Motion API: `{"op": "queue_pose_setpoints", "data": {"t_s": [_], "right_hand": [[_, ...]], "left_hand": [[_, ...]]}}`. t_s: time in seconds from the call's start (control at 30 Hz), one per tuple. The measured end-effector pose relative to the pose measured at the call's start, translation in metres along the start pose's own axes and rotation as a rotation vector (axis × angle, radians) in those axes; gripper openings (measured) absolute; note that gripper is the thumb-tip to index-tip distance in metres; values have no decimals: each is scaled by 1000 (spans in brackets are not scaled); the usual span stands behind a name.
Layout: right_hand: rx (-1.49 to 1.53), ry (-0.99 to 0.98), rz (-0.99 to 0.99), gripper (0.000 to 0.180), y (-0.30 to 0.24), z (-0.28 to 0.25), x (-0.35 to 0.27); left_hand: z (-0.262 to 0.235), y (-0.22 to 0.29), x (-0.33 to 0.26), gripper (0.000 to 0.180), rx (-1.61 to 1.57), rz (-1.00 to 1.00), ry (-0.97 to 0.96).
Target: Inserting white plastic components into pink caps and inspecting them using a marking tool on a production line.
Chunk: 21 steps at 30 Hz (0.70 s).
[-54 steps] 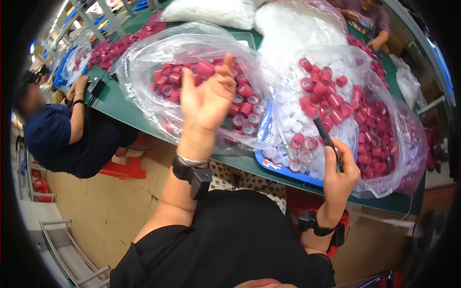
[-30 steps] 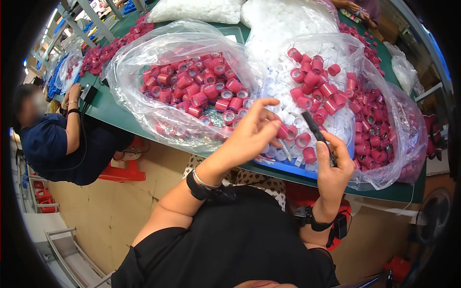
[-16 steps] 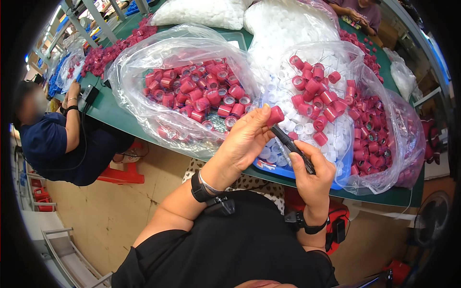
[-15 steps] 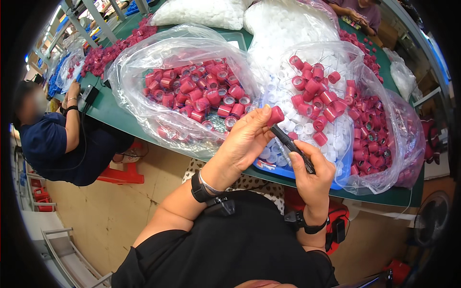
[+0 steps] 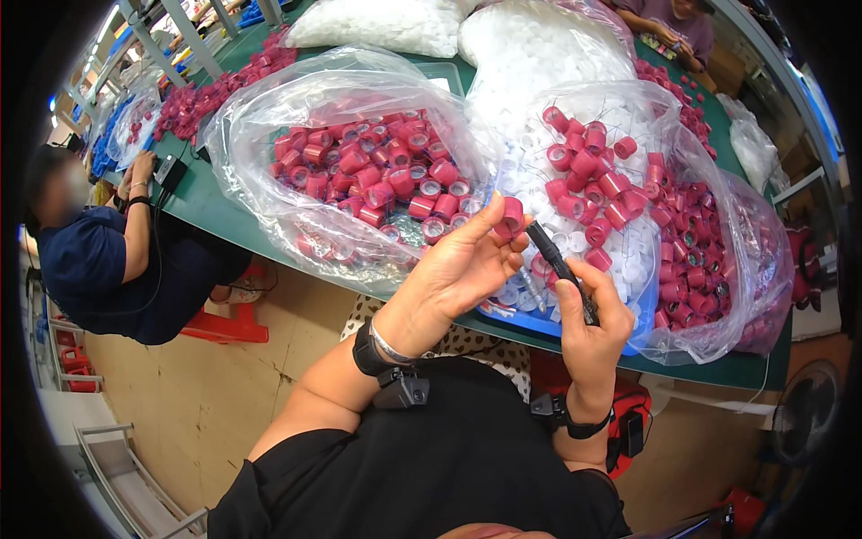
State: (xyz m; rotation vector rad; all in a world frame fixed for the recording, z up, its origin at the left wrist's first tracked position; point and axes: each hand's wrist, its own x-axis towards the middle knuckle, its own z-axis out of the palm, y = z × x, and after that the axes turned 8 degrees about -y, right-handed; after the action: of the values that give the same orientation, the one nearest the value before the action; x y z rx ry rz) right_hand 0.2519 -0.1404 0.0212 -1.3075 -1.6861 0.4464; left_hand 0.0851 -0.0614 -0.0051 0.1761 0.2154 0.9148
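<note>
My left hand [image 5: 444, 274] pinches a small red cylindrical cap [image 5: 509, 214] between thumb and fingers, above the near side of a blue tray [image 5: 643, 334]. In my right hand [image 5: 594, 328] is a slim black pen-like tool [image 5: 558, 262], its tip pointing up and left, close beside the cap. What the tip does is too small to tell. Under the tool, another red cap [image 5: 541, 266] shows among small white translucent caps [image 5: 575, 241] in the tray. A heap of red caps [image 5: 593, 171], thin dark wires sticking out among them, lies on the white ones.
A clear plastic bag [image 5: 238, 135] of red caps lies open at left; another bag [image 5: 696, 260] of them is at right. Big bags of white pieces [image 5: 548, 45] stand behind on the green table [image 5: 206, 211]. One co-worker [image 5: 108, 251] sits left, another [image 5: 678, 31] far right.
The black tool has shifted slightly right and up. The cap in my left hand has tilted more upright and moved a little left. A red cap now shows below the tool.
</note>
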Motion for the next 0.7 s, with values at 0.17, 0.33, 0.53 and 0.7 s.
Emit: {"op": "queue_pose_setpoints", "data": {"t_s": [0.17, 0.33, 0.53, 0.7], "right_hand": [[-20, -27, -2, 21, -3, 0, 0], [-80, -45, -31, 20, -6, 2, 2], [-137, -57, -8, 18, -7, 8, 6], [-188, -12, -14, 15, -6, 16, 6]], "left_hand": [[0, -1, 2, 26, -149, -3, -20], [4, -7, 3, 25, -92, 77, 73], [-4, -11, 5, 28, 52, 112, 13], [-2, -18, 5, 35, 146, 157, 26]]}}
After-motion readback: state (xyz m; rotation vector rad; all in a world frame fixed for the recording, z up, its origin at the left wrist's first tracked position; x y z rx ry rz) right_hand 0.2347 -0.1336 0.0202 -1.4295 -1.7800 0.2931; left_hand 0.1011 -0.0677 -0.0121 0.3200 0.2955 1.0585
